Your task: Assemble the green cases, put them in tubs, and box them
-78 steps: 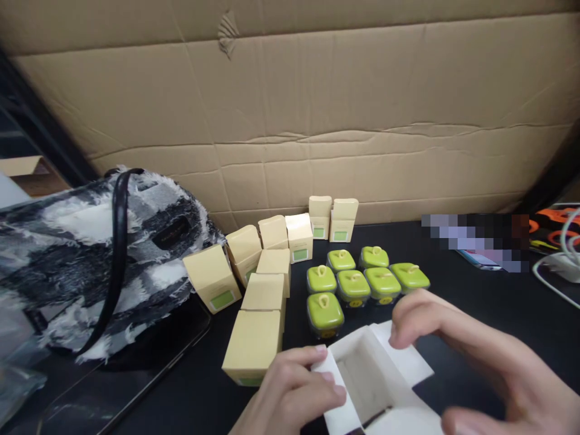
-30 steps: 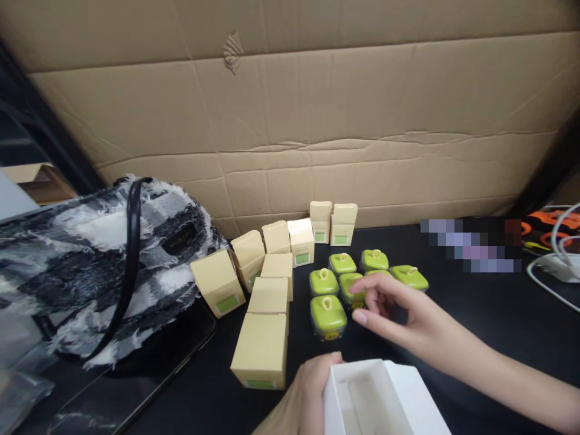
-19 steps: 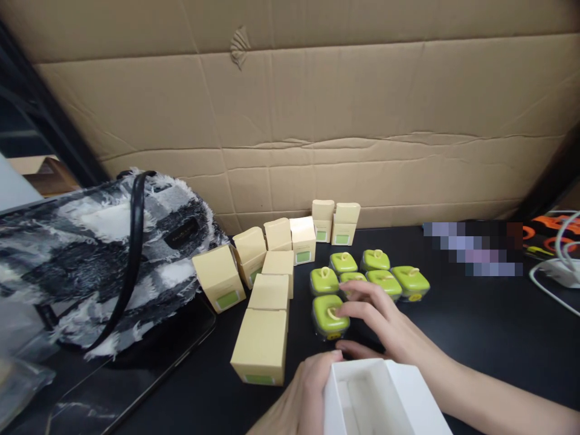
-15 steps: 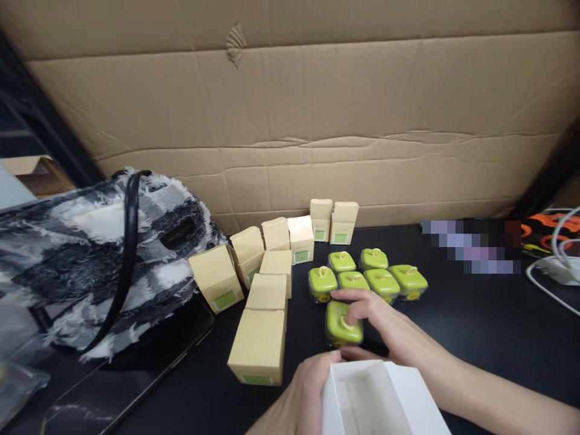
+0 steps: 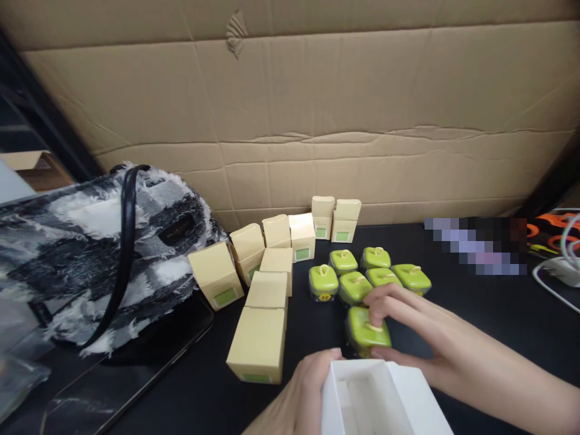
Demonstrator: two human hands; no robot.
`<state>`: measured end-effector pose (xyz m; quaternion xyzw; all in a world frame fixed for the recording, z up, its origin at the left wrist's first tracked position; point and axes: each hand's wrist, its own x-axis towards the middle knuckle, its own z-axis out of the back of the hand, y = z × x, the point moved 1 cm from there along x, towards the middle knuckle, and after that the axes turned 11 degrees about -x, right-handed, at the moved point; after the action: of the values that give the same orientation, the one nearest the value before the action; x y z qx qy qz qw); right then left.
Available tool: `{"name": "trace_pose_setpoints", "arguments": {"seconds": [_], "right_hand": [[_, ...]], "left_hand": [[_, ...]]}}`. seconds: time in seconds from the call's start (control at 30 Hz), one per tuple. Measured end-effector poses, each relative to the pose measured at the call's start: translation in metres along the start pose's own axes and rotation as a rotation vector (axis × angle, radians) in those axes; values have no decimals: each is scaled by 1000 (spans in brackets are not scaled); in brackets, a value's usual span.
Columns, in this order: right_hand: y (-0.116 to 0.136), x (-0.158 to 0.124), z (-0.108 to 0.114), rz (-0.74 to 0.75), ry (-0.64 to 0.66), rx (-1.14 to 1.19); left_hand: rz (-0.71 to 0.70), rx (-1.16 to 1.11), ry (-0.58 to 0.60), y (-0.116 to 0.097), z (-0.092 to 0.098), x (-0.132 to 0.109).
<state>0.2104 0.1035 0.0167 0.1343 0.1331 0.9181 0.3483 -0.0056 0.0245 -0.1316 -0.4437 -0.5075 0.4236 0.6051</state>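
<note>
My left hand (image 5: 304, 393) is closed around the side of an open white box (image 5: 376, 396), tilted so its inside shows at the bottom edge. Just beyond the box, my right hand (image 5: 408, 323) grips a small square container with a green lid (image 5: 366, 329). One finger bends over the lid's yellow loop, and the thumb lies at the near side. Several matching green-lidded containers (image 5: 356, 287) stand close together behind it; the front left one (image 5: 323, 281) carries a round yellow label with an H.
Several cream cartons (image 5: 258, 341) stand to the left, with more cream cartons (image 5: 322, 217) by the cardboard wall (image 5: 344, 90). A frayed black and white bag (image 5: 172, 205) leans at far left. A cable with a white plug (image 5: 562, 269) lies at far right.
My right hand and the green-lidded container in it have shifted right, away from the front left container. My left hand and the white box have hardly moved. The view has tipped slightly.
</note>
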Motion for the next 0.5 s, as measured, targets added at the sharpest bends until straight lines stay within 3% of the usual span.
{"name": "trace_pose_setpoints", "arguments": {"seconds": [0.1, 0.23, 0.4, 0.5], "right_hand": [[-2, -2, 2, -24, -9, 4], [-2, -1, 8, -39, -76, 35], [1, -8, 20, -56, -453, 113], [9, -20, 16, -37, -523, 234]], "left_hand": [[-41, -23, 49, 22, -1, -2], [-59, 28, 67, 25, -4, -2], [-82, 87, 81, -7, -4, 2], [-67, 142, 119, -41, 0, 2]]}}
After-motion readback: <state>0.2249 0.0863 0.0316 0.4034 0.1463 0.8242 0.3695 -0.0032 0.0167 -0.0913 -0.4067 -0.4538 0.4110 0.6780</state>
